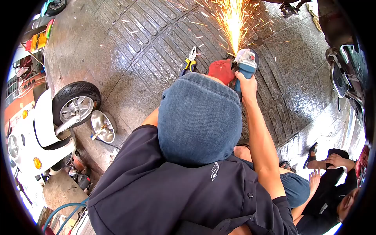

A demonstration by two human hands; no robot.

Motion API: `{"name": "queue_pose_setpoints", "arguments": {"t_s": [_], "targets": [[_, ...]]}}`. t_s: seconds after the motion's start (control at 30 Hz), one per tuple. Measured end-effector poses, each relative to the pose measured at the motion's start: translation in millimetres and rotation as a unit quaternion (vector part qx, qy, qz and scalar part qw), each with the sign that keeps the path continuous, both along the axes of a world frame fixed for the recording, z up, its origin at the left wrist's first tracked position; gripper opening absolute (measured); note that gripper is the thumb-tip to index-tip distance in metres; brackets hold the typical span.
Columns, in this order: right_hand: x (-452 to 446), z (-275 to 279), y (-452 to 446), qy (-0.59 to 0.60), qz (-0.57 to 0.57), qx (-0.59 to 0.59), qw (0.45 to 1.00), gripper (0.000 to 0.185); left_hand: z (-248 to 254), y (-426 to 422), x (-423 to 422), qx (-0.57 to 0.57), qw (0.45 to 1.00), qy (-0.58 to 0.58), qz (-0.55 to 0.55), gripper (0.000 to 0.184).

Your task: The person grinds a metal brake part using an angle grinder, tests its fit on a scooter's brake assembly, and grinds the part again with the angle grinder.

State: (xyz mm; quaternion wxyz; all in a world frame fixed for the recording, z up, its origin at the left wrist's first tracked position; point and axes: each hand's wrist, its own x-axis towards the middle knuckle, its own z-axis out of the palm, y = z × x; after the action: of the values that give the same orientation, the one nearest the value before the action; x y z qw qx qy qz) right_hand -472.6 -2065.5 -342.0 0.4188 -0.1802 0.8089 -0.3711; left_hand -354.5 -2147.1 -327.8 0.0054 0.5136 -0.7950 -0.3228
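Observation:
My right hand (247, 87), bare, is wrapped around the blue body of an angle grinder (247, 64). A bright jet of sparks (234, 31) shoots forward from beside its disc. My left hand (220, 71), in a red glove, is closed just left of the grinder head, at a small dark piece. What that piece is, I cannot make out. My left forearm runs behind my denim-covered knee (199, 117). A pair of pliers (190, 60) with blue and yellow handles lies on the floor left of the glove, jaws slightly apart.
A wheel (78, 102), a round metal lamp shell (103, 126) and white scooter bodywork (35, 137) stand at left. Under the sparks is a ridged dark floor (156, 51). A seated person (329, 196) in black is at lower right, below metal vehicle parts (340, 74).

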Motion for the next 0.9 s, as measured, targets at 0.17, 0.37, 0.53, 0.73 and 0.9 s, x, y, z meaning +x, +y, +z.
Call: {"name": "queue_pose_setpoints", "arguments": {"t_s": [0.17, 0.37, 0.53, 0.73, 0.9], "targets": [[0.6, -0.9, -1.7, -0.009, -0.005, -0.021, 1.0, 0.038, 5.8, -3.9, -1.7, 0.032, 0.999, -0.018, -0.006, 0.053], [-3.2, -3.5, -2.1, -0.019, 0.003, 0.004, 1.0, 0.047, 1.2, -2.8, 0.3, 0.024, 1.0, -0.008, 0.001, 0.052], [0.8, 15.2, -3.2, -0.059, -0.005, 0.03, 0.998, 0.056, -1.2, -1.7, 0.6, 0.009, 1.0, -0.005, 0.001, 0.051], [3.0, 12.9, -4.3, -0.055, -0.016, -0.014, 0.998, 0.038, -0.1, -1.8, 0.7, 0.005, 1.0, 0.0, 0.001, 0.05], [0.6, 19.0, -8.1, -0.042, 0.0, 0.026, 0.999, 0.053, 1.7, -2.7, 0.3, 0.014, 1.0, 0.007, 0.008, 0.048]]}}
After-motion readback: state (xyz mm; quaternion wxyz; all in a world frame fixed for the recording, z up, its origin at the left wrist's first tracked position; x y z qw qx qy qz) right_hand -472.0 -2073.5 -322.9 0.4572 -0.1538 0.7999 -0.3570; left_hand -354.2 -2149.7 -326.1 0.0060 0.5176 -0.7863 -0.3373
